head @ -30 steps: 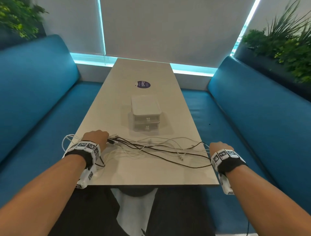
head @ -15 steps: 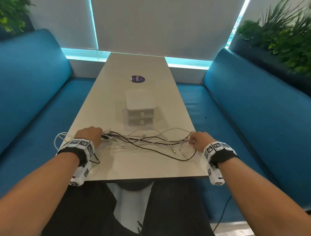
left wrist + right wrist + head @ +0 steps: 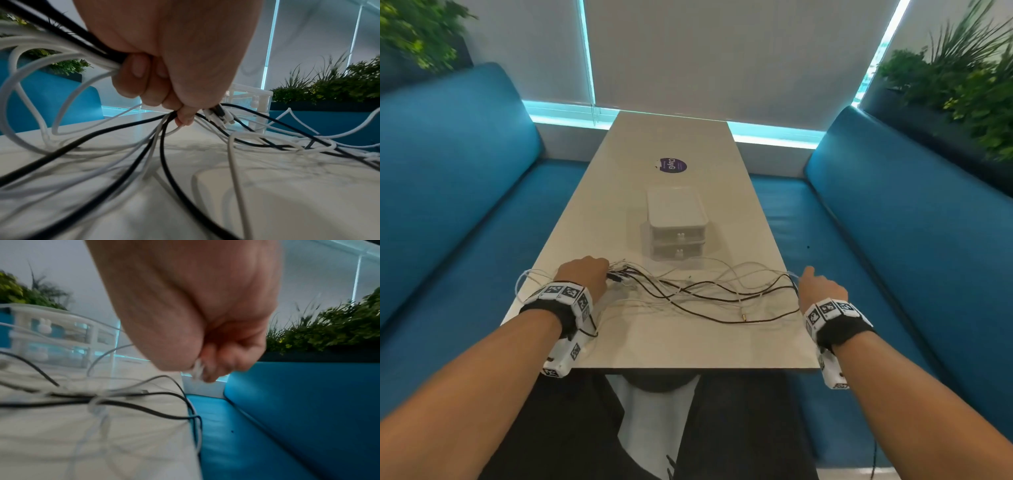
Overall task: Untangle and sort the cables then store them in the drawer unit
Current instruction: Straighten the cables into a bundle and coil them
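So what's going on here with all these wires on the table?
A person is sorting out a tangle of black and white cables on a table. The left hand grips a bunch of them at one end, while the right hand pinches a white cable end near the table's right edge. The small drawer unit behind the cables is shut.

Blue benches, white blinds, plants

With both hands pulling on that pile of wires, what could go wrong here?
The left hand grips many black and white cables bunched together, so pulling may tighten the tangle. The right hand pinches a white cable end at the table edge, where loops already hang over and might slide off.
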